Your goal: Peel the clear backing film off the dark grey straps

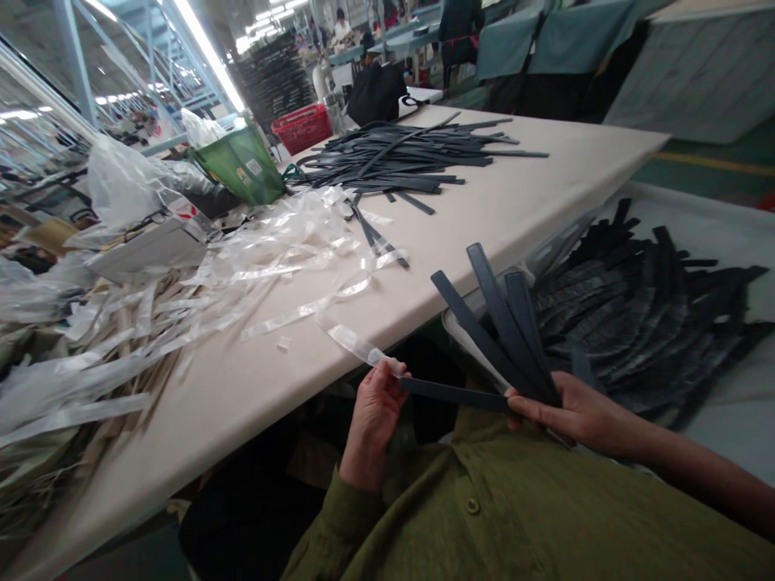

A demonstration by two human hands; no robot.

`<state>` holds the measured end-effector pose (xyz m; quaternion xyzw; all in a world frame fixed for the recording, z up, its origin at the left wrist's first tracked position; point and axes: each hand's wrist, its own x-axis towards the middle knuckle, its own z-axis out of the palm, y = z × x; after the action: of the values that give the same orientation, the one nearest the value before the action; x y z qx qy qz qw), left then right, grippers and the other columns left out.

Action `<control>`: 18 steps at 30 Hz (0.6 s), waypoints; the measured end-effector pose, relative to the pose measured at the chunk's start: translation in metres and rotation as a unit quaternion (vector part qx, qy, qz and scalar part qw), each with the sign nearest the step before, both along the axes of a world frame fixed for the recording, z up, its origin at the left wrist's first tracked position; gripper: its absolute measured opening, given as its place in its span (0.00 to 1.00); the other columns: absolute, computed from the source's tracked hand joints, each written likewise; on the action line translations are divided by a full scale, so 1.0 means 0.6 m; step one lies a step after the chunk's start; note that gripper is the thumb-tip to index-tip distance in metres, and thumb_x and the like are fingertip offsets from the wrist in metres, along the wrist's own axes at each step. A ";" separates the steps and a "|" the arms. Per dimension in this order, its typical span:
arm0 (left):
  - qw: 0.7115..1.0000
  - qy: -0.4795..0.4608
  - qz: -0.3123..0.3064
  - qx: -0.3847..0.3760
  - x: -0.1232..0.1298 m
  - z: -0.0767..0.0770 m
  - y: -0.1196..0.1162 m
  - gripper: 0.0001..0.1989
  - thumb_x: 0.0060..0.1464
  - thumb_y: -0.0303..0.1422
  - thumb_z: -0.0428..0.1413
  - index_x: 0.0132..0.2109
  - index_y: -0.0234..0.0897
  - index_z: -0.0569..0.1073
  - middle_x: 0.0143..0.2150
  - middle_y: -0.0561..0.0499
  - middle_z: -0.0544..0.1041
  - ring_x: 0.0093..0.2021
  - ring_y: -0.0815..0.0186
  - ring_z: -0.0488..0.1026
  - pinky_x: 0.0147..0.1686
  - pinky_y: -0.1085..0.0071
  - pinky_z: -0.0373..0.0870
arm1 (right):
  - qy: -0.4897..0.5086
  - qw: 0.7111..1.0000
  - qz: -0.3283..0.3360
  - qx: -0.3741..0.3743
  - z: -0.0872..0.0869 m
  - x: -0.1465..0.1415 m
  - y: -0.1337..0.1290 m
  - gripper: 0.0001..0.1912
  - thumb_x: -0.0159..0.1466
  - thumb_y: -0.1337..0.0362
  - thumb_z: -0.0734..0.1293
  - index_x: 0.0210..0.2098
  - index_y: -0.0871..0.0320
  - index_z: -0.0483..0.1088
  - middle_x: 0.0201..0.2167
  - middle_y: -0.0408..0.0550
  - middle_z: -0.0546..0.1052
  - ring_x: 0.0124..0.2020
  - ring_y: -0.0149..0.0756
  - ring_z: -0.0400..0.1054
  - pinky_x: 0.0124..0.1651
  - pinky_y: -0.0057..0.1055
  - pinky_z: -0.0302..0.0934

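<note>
My right hand (566, 413) is closed around several dark grey fabric strips (497, 319) that fan out upward. One more dark strip (454, 393) runs sideways from that hand to my left hand (379, 403). The left fingers pinch its end together with a translucent white tape (351, 343), which trails up onto the table. How the tape and the strip join is hidden under the fingertips. Further up the table, a tangle of the same clear tape (291, 234) lies beside a large pile of dark strips (400, 153).
A pale table (484, 202) stretches across the view, its edge near my lap. To my right, a white-lined bin (726, 387) holds many dark strips. A green bag (242, 165), a red basket (303, 129) and beige strips (163, 323) sit on the left side.
</note>
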<state>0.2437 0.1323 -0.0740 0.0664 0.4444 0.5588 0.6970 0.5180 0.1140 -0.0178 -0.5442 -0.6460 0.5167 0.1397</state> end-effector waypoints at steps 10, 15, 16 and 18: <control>1.000 -0.005 -0.022 -0.007 0.004 0.000 -0.007 0.21 0.35 0.42 0.73 0.34 0.35 0.77 0.31 0.53 0.80 0.31 0.68 0.78 0.38 0.69 0.74 | -0.009 0.999 -0.012 0.040 0.002 0.002 -0.003 0.28 0.62 0.40 0.63 0.25 0.57 0.77 0.19 0.44 0.70 0.22 0.34 0.62 0.26 0.29 0.56; 1.000 0.006 -0.023 -0.006 0.017 0.000 -0.012 0.22 0.31 0.41 0.75 0.32 0.34 0.76 0.28 0.54 0.78 0.29 0.69 0.76 0.38 0.69 0.74 | -0.004 0.998 -0.009 0.066 -0.002 -0.011 -0.005 0.29 0.64 0.41 0.61 0.25 0.58 0.77 0.23 0.46 0.74 0.27 0.38 0.67 0.31 0.32 0.59; 1.000 0.012 -0.026 -0.006 0.024 0.000 -0.014 0.22 0.31 0.41 0.75 0.31 0.34 0.76 0.27 0.54 0.78 0.29 0.68 0.76 0.38 0.69 0.73 | -0.001 0.997 -0.005 0.071 -0.004 -0.019 -0.003 0.29 0.64 0.41 0.60 0.25 0.58 0.77 0.24 0.47 0.75 0.28 0.39 0.67 0.32 0.32 0.60; 0.999 0.018 -0.039 -0.002 0.043 0.000 -0.021 0.22 0.31 0.41 0.75 0.31 0.33 0.77 0.27 0.52 0.79 0.29 0.68 0.76 0.38 0.69 0.73 | 0.007 0.997 -0.005 0.074 -0.008 -0.041 0.002 0.28 0.65 0.42 0.59 0.25 0.58 0.76 0.25 0.47 0.74 0.28 0.39 0.68 0.32 0.33 0.60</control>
<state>0.2694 0.1197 -0.0742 0.0931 0.4551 0.5290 0.7102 0.4936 0.1154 -0.0226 -0.5316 -0.6790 0.4704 0.1870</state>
